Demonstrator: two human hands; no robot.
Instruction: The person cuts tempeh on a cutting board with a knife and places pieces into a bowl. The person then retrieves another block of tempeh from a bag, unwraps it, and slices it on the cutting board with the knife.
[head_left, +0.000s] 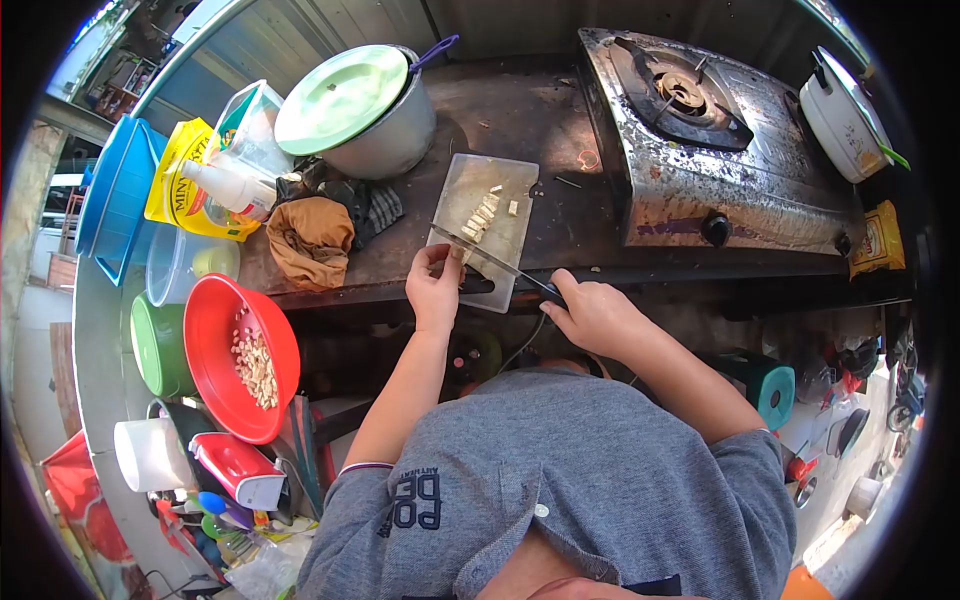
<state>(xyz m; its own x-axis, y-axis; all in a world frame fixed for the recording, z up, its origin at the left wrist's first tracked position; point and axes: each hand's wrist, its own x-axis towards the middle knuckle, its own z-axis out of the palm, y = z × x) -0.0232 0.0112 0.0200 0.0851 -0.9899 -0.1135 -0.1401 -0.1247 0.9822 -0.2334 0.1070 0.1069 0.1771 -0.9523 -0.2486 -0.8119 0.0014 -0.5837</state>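
A white cutting board lies on the dark table, its handle end towards me. On it a row of small cut pieces of pale food, possibly tempeh, runs up the middle, with one piece lying apart to the right. My left hand is closed, its fingertips pinching the near end of the pale food at the board's lower left. My right hand is wrapped round the dark handle of a knife. The blade slants across the board, just beyond my left fingertips, touching or right over the food.
A red bowl with many pale pieces stands at the left. Behind it are a crumpled brown cloth, a yellow pouch and a pot with a green lid. To the right stands a stained gas stove with a white pot.
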